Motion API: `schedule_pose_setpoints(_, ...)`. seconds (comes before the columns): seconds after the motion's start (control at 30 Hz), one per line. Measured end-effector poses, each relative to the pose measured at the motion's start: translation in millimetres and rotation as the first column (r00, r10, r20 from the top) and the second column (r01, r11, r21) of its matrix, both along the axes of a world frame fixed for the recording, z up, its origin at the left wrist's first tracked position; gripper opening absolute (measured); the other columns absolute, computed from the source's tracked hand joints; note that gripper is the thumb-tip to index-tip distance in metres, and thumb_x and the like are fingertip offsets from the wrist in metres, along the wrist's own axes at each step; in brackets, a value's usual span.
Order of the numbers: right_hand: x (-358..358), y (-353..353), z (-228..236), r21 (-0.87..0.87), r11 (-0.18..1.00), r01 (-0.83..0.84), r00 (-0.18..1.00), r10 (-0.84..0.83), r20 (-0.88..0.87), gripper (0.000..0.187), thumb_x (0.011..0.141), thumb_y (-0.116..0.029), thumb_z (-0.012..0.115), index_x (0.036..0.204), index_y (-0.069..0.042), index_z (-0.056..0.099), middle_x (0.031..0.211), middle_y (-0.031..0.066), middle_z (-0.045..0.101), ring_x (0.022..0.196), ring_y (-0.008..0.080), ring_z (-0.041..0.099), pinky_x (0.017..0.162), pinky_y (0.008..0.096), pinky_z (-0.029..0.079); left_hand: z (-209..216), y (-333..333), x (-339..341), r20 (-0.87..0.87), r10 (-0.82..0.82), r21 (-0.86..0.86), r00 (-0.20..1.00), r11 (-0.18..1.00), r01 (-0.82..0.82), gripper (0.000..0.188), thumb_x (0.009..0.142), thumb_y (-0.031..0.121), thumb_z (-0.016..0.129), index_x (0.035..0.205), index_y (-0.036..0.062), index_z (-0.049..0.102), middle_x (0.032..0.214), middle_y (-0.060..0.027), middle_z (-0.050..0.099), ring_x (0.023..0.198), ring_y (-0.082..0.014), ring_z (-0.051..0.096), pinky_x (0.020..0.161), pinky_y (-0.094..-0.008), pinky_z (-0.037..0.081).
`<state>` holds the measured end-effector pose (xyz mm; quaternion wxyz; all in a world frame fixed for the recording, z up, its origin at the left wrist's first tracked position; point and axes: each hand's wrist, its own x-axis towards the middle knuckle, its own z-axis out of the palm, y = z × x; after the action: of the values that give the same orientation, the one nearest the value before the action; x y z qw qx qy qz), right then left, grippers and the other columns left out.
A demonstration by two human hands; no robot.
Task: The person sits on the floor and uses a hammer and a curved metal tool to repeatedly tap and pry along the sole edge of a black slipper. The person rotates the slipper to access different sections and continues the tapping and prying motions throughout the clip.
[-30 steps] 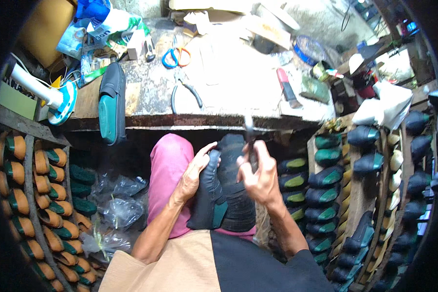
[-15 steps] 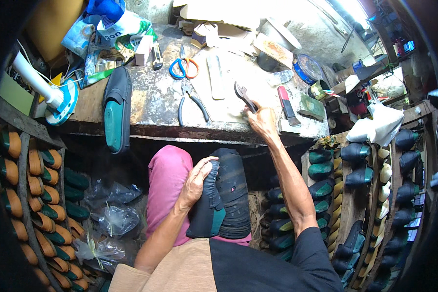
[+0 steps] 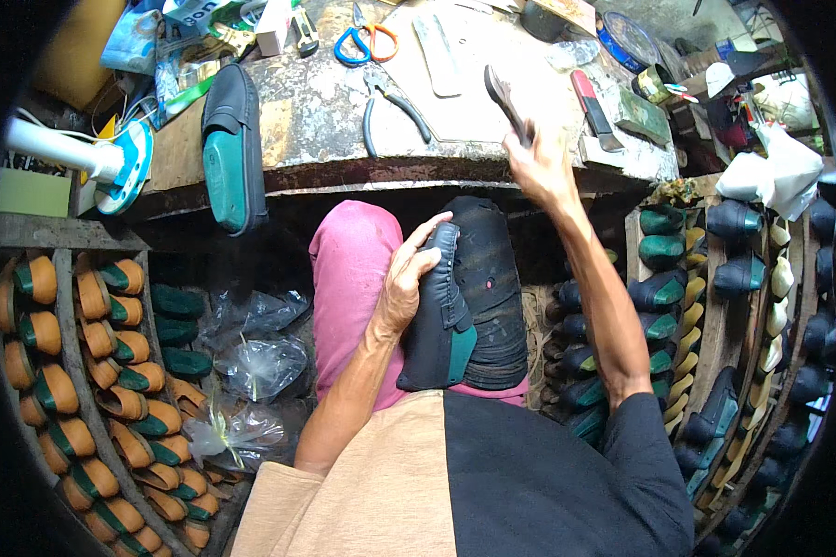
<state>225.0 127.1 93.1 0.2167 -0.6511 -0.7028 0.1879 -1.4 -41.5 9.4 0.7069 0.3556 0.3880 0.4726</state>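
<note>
A black loafer (image 3: 441,302) with a green lining stands on its side on my lap, between my knees. My left hand (image 3: 401,283) is wrapped along its left side, with the fingers reaching up over the toe end. My right hand (image 3: 541,169), raised at the front edge of the bench, grips a hammer (image 3: 508,107) by its handle, the dark head pointing away from me. The hammer is apart from the shoe. Another black loafer (image 3: 232,153) with a green insole lies on the bench to the left, its heel overhanging the edge.
On the workbench (image 3: 316,139) lie pliers (image 3: 395,107), scissors (image 3: 367,42) and a red-handled blade (image 3: 594,107). A white lamp (image 3: 93,162) stands at left. Wooden racks of brown shoes (image 3: 139,376) and dark shoes (image 3: 659,278) flank me; plastic bags (image 3: 265,367) sit by my left leg.
The view has tilted downward, so the bench sits higher in it. My right hand has drawn back slightly toward me with the hammer. My left hand stays on the loafer.
</note>
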Motion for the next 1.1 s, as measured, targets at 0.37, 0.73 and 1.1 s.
schedule_pose_setpoints(0.37, -24, -165, -16, -0.553, 0.787, -0.274, 0.290, -0.481, -0.827, 0.017, 0.108, -0.014, 0.069, 0.094, -0.004, 0.068, 0.082, 0.0015, 0.066, 0.057, 0.0046, 0.051, 0.050, 0.0221, 0.036, 11, 2, 13, -0.022, -0.032, 0.018, 0.999, 0.999, 0.033, 0.069, 0.096, 0.022, 0.064, 0.162, 0.0022, 0.060, 0.142, -0.0154, 0.073, 0.123, -0.0202, 0.071, 0.115, -0.0348, 0.053)
schedule_pose_setpoints(0.73, -26, -179, -11, -0.556, 0.789, -0.262, 0.238, -0.505, -0.830, 0.018, 0.107, -0.016, 0.070, 0.093, -0.004, 0.067, 0.080, 0.0015, 0.063, 0.058, 0.0061, 0.053, 0.052, 0.0234, 0.037, 17, 6, 12, -0.059, -0.080, 0.060, 0.995, 0.995, 0.084, 0.070, 0.091, 0.031, 0.073, 0.155, 0.0048, 0.064, 0.135, -0.0146, 0.073, 0.127, -0.0232, 0.068, 0.117, -0.0402, 0.051)
schedule_pose_setpoints(1.1, -33, -178, -10, -0.559, 0.797, -0.226, 0.250, -0.508, -0.825, 0.018, 0.107, -0.016, 0.070, 0.093, -0.004, 0.067, 0.080, 0.0008, 0.061, 0.059, 0.0067, 0.053, 0.052, 0.0241, 0.036, 14, 6, 14, -0.111, -0.058, 0.073, 0.992, 0.995, 0.066, 0.061, 0.092, 0.022, 0.068, 0.151, 0.0041, 0.065, 0.132, -0.0139, 0.073, 0.123, -0.0229, 0.069, 0.116, -0.0401, 0.052)
